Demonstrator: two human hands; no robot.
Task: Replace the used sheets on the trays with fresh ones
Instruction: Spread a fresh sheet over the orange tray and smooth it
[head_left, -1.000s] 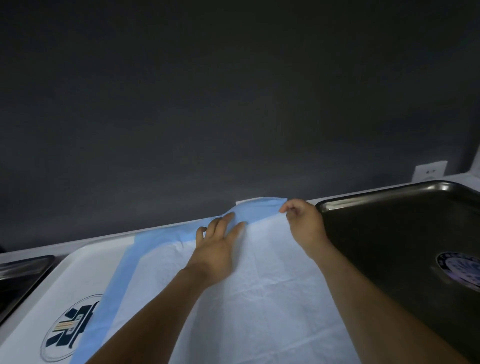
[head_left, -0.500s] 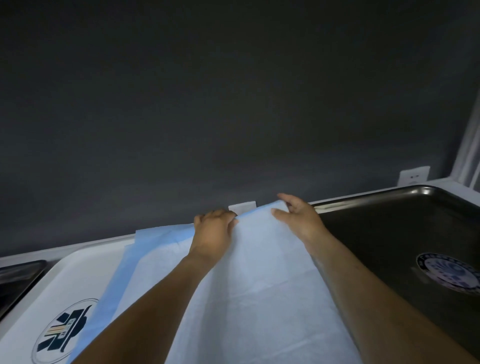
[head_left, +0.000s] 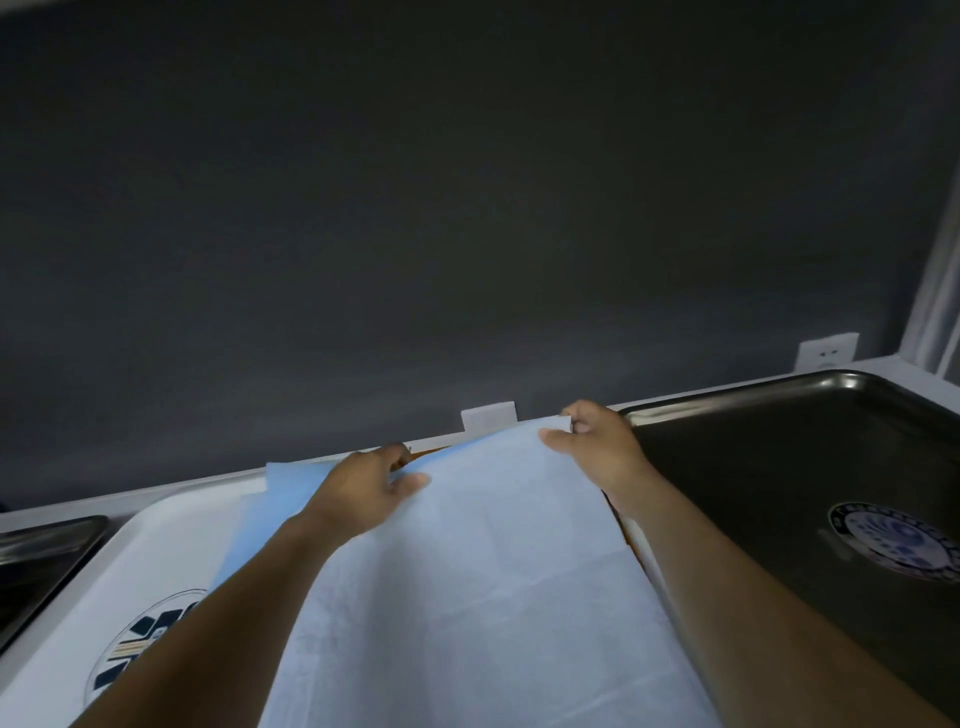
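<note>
Gripping soft, creased blue-backed sheet: left hand mid-edge, right hand pinching corner.

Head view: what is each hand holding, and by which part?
Both hold the sheet by its far edge: the right hand pinches the far right corner, and the left hand grips the edge further left.
</note>
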